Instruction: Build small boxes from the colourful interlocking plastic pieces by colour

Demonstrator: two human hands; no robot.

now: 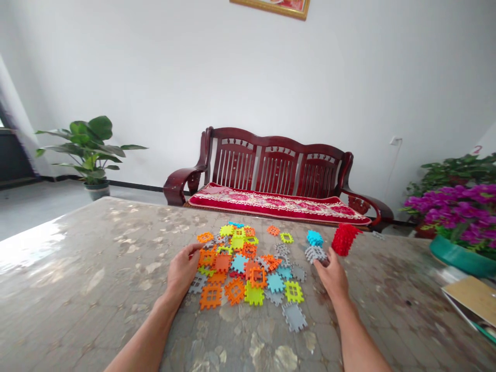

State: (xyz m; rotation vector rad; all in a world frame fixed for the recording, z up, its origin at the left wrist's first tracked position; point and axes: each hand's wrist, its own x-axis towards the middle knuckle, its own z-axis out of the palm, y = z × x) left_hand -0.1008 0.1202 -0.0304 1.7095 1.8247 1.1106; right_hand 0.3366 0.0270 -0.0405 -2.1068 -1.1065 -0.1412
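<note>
A heap of interlocking plastic tiles [238, 263] in orange, lime, blue and grey, some with window cutouts, lies spread on the table. My left hand [183, 269] rests at the heap's left edge, fingers stretched toward the orange and grey tiles; their tips partly blend into the pieces. To the right of the heap, my right hand [334, 273] has its thumb and fingers around a stack of grey tiles [315, 253]. Just behind that stack stands a blue stack of tiles [315, 238]. A taller red stack of tiles [343, 239] leans beyond my right fingers.
The patterned table cover [116, 268] reaches out on both sides. At the right edge are a green pot of purple flowers [461, 253] and a brown board or box [473, 297]. A wooden bench [275, 168] with a red cushion stands behind the table; a potted plant [95, 150] is at left.
</note>
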